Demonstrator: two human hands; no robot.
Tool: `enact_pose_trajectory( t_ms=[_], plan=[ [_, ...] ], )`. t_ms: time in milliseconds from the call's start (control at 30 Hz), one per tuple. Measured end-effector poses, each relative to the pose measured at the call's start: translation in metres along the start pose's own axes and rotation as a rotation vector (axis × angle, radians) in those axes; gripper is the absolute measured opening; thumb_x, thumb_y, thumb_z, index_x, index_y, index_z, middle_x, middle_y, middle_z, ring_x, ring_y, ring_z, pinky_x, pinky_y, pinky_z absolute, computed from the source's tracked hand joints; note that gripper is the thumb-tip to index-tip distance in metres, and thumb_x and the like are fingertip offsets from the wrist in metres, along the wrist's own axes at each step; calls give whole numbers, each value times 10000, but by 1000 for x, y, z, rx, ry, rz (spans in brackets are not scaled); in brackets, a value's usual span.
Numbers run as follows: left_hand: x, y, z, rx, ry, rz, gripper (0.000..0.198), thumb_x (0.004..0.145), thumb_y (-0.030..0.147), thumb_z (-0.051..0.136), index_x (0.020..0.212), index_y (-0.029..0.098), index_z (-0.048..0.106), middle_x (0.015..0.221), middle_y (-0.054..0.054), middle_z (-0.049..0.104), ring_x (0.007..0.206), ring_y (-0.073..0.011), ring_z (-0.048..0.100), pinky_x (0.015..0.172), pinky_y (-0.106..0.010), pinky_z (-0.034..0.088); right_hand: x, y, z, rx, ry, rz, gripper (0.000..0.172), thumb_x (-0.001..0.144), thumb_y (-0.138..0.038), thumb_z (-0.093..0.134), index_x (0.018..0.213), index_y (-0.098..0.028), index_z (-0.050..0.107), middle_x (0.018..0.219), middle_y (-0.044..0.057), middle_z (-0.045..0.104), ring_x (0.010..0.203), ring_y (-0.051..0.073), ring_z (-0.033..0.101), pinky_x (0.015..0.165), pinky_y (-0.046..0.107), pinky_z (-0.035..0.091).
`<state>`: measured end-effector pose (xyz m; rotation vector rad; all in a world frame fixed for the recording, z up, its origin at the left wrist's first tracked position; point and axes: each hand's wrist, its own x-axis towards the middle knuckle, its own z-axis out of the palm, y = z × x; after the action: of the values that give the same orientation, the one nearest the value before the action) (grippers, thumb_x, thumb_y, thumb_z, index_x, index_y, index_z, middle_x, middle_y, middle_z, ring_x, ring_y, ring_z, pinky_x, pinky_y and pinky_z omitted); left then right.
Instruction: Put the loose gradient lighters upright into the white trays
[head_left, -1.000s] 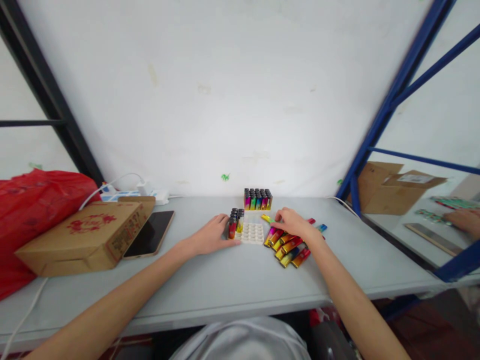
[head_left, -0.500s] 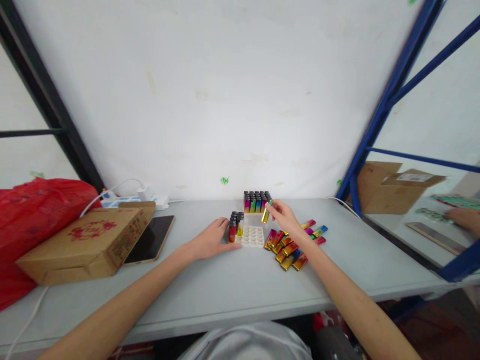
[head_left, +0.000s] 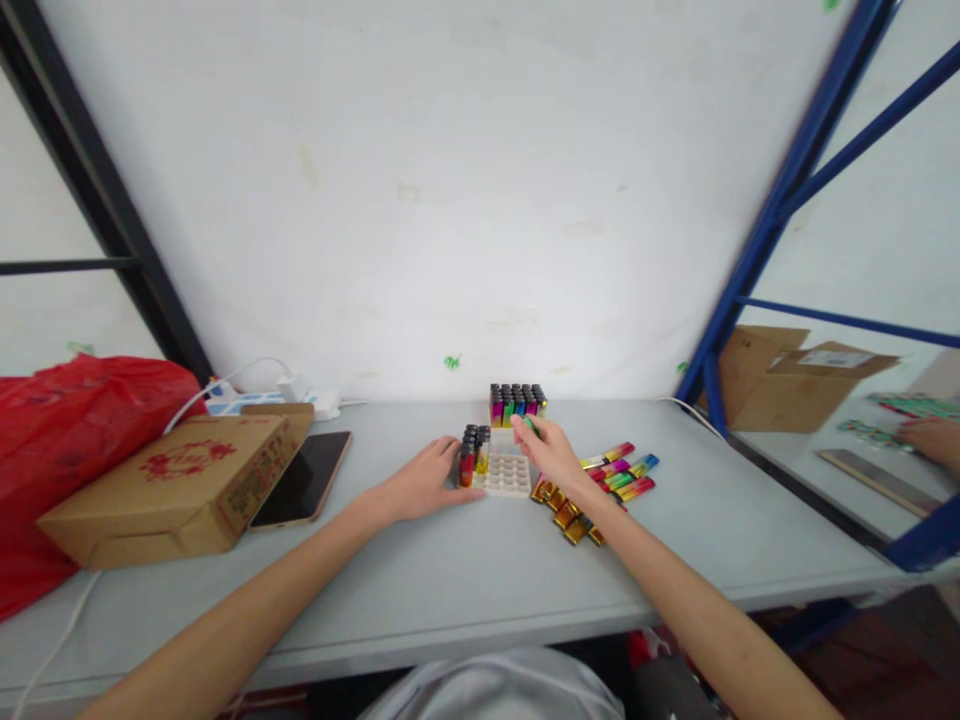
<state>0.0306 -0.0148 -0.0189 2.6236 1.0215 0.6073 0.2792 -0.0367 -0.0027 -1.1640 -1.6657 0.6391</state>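
Within a white tray (head_left: 508, 477) with rows of round hollows, several black-topped lighters (head_left: 468, 462) stand upright on the left side. My left hand (head_left: 422, 482) braces the tray, its fingers along the left side of the lighters and its thumb at the front edge. Over the tray's back right part, my right hand (head_left: 551, 448) pinches a lighter (head_left: 532, 427); only a green bit shows above the fingers. Loose shiny lighters (head_left: 630, 475) in mixed colours lie in a pile to the right, partly covered by my right forearm.
Behind the tray stands a block of upright black-topped lighters (head_left: 517, 402) near the wall. On the left are a cardboard box (head_left: 172, 480), a dark tablet (head_left: 307, 480), a red bag (head_left: 90, 420) and a power strip (head_left: 322, 403). Past the blue frame (head_left: 742, 270), another person's hand (head_left: 930, 440) shows.
My right hand has shifted slightly left and lower with its lighter, which has turned so its gold end no longer shows. My left hand stays in place.
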Motion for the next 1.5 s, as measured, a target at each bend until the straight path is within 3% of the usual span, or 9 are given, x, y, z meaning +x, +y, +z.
enact_pose_trajectory(
  t_ms=[133,333,600,800,900,1100,1267,1400,1500],
  plan=[
    [0,1,0,-11,9,1,625,848,663,722,1253,198,619,1267,-148,644,1189,-353,600,1072,-492,488,-2,6,7,-112,70,39,530,947,-615,486,596,-221,433,548,-41,403,573,135,416,559,271,293],
    [0,2,-1,8,-9,6,610,866,644,716,1257,187,610,1257,-143,637,1190,-341,597,1075,-481,485,-3,5,8,-194,87,-18,356,894,-411,463,600,-225,387,571,-42,396,589,131,394,575,277,244],
    [0,1,0,4,8,7,603,852,657,721,1225,194,621,1245,-145,647,1179,-347,605,1063,-480,492,-6,-4,4,-160,85,-77,491,967,-580,484,638,-220,426,594,-46,404,609,132,400,590,270,273],
    [0,0,1,-9,14,6,609,852,648,725,1255,207,610,1271,-143,644,1194,-349,604,1069,-482,491,-6,-1,6,-216,107,-92,384,930,-449,467,622,-225,422,581,-34,433,594,140,409,588,276,274],
    [0,2,-1,-3,11,10,611,858,660,712,1249,201,614,1268,-148,646,1199,-355,599,1068,-486,491,-4,0,5,-229,110,-90,379,949,-465,467,655,-226,439,597,-33,461,604,147,439,600,275,292],
    [0,7,-4,14,-13,0,613,866,646,715,1258,188,607,1255,-150,639,1193,-347,595,1079,-485,482,-6,-6,0,-176,-44,-102,390,1058,-547,400,855,-233,513,693,-31,571,654,162,548,655,269,403],
    [0,7,-3,7,-6,0,595,860,638,728,1258,209,619,1246,-132,652,1200,-347,598,1072,-467,484,-10,-12,0,-386,-122,-338,426,1079,-513,406,813,-217,557,872,49,618,864,196,592,825,308,451],
    [0,4,-2,-14,7,10,618,852,631,738,1284,207,613,1278,-136,651,1218,-351,590,1078,-476,482,-11,-15,1,-466,-193,-278,476,1071,-513,445,705,-219,526,651,-3,559,624,163,516,651,284,388],
    [0,2,-4,-20,-1,13,620,841,618,752,1279,200,617,1281,-136,652,1208,-344,598,1079,-465,486,-11,-15,1,-389,-216,-220,452,1065,-490,477,719,-209,549,639,1,629,586,154,547,604,266,372]
  ],
)
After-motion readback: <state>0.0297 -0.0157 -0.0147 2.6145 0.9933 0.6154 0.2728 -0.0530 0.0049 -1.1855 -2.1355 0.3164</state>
